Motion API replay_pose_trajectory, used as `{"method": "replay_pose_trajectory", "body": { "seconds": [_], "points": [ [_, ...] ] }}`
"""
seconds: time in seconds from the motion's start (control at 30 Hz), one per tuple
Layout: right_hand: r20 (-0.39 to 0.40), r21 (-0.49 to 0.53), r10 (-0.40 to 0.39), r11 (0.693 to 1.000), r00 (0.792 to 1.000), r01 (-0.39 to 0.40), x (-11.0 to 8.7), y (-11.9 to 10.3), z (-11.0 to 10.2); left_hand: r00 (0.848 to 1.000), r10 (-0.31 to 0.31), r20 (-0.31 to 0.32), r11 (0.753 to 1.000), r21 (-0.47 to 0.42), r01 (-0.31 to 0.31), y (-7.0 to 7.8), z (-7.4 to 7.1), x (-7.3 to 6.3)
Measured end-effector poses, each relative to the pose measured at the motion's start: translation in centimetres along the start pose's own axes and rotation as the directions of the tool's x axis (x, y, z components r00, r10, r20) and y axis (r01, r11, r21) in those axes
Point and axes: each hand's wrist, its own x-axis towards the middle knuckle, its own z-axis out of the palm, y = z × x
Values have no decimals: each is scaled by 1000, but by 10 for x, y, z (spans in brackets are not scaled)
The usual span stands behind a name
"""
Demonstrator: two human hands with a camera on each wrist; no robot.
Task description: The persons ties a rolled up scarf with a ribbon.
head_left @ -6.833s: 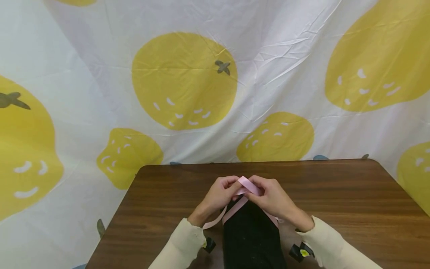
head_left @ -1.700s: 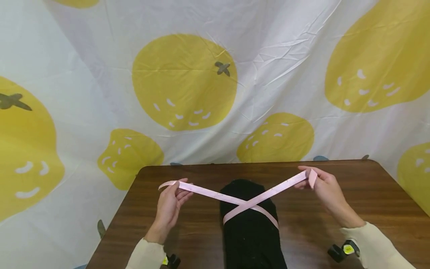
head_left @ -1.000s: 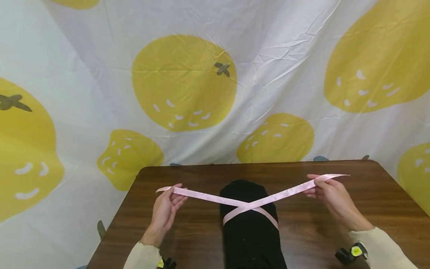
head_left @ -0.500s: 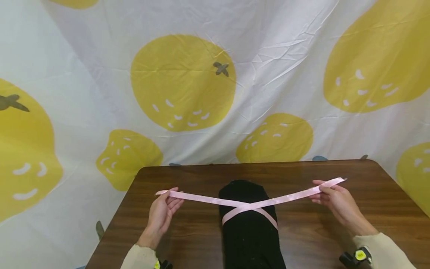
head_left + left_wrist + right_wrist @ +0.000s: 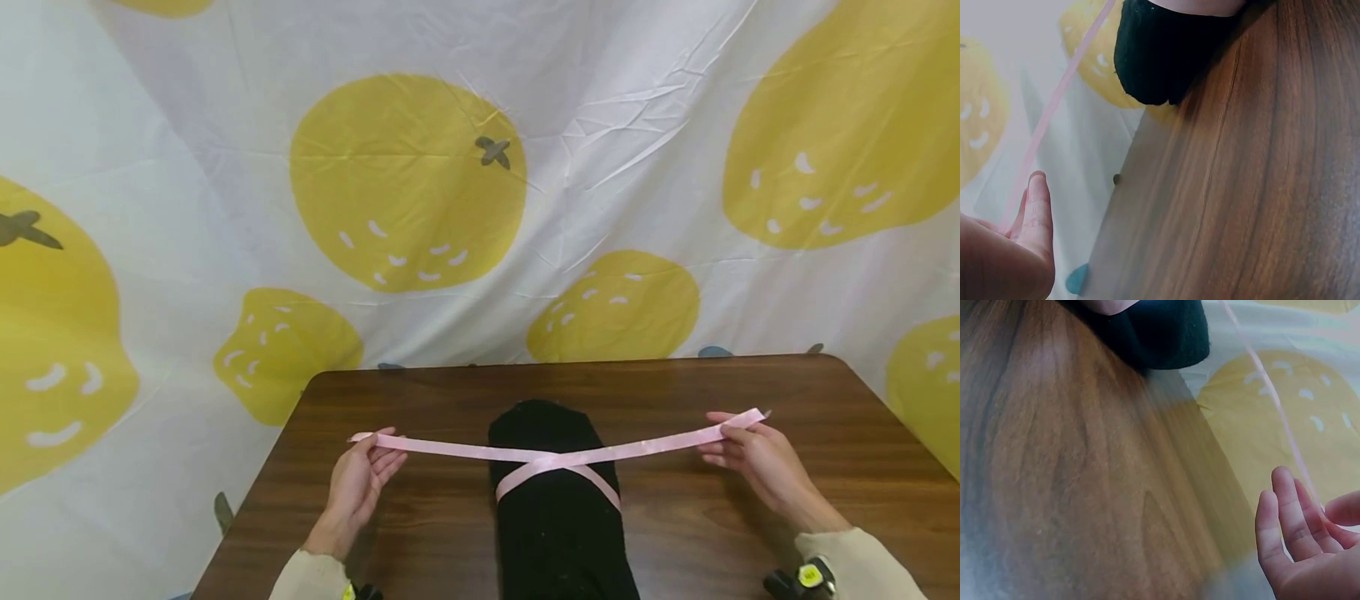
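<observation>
Reaches in from the bottom edge of the head view with left arm (image 5: 311, 575) and right arm (image 5: 862, 567) spread wide, pale-sleeved as far as the bare wrists (image 5: 819, 510). Holds left hand (image 5: 356, 483) at lower left, pinching under the thumb (image 5: 366, 444), with loose fingers (image 5: 386, 467) extended toward centre. Mirrors this at lower right with right hand (image 5: 772, 468), slightly higher. Points right fingers (image 5: 1296, 528) upward, gently fanned, at lower right of the right wrist view.

No text is legible, even on the yellow label (image 5: 810, 575)
</observation>
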Motion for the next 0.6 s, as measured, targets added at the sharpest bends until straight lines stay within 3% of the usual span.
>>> {"method": "replay_pose_trajectory", "body": {
  "seconds": [0.4,0.6],
  "points": [
    [31,96,78,992,996,-81,-4,8,-9,1000,-30,-5,999,-41,30,-4,-9,2],
    [18,74,122,990,992,-123,-4,9,-9,999,-40,3,999,-13,40,-5,-13,2]
  ]
}}
